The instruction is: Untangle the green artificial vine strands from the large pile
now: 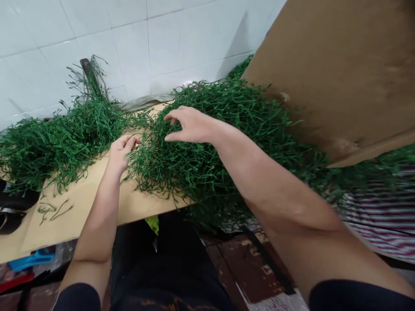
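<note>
A big heap of thin green plastic sprigs spills out of a tilted cardboard box onto a tan cardboard-covered table. My right hand hovers over the heap's left part, fingers curled in a loose pinch touching the sprigs. My left hand is at the heap's left edge, fingers closed round a few green sprigs. A second, smaller pile of the same green sprigs lies to the left on the table.
White tiled wall behind the table. Loose green sprigs lie near the front left. Dark objects sit at the far left edge. Blue item under the table. Striped cloth at right. Reddish floor tiles below.
</note>
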The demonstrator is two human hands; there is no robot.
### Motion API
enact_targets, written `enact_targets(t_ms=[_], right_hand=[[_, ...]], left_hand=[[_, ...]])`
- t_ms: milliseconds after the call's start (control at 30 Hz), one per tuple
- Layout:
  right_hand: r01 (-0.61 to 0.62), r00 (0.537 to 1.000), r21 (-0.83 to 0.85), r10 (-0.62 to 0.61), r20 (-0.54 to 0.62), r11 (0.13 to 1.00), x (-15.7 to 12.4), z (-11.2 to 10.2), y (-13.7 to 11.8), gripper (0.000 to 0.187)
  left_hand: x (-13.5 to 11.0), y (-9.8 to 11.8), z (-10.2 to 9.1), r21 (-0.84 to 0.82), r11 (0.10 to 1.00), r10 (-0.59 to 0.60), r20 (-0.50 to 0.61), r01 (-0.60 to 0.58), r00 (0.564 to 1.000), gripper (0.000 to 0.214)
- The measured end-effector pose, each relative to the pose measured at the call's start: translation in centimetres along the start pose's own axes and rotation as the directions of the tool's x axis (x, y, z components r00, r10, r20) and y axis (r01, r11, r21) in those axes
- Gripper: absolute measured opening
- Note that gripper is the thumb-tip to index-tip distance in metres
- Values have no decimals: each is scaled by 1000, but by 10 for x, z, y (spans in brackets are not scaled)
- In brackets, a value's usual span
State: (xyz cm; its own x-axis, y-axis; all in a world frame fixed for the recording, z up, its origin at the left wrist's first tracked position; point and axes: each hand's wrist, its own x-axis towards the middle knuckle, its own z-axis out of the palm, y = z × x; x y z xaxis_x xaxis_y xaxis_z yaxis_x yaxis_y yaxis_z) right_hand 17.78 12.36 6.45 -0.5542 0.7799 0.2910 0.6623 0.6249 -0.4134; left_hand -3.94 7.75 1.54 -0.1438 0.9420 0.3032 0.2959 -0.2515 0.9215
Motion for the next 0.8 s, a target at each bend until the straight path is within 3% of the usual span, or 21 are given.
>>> enact_targets(t_ms=[100,167,333,467,567,667,800], right_hand=[[89,993,-185,-74,91,979,-7,3,-17,66],[158,987,-193,-149,58,968,-6,6,-30,58],[210,970,77,-218,112,975,8,18,-40,20],[176,981,218,-190,46,960,13,36,-35,14],[114,985,356,-151,79,928,11,49,-36,10],[49,986,456,-116,120,889,9,56,-40,13],[33,996,473,-71,62,881,7,56,-45,38]], left_hand=[[1,6,3,-2,1000,-1,20,1,1000,22],[0,10,6,-10,1000,-9,53,9,999,22],[-6,10,8,-115,989,-84,61,90,995,25],[-15,8,3,-212,966,-130,92,147,987,27],[-18,6,2,-218,968,-113,62,123,992,28],[-16,1,2,-271,960,-71,22,74,997,29],[-15,-4,3,-262,965,-13,-53,-1,999,31]])
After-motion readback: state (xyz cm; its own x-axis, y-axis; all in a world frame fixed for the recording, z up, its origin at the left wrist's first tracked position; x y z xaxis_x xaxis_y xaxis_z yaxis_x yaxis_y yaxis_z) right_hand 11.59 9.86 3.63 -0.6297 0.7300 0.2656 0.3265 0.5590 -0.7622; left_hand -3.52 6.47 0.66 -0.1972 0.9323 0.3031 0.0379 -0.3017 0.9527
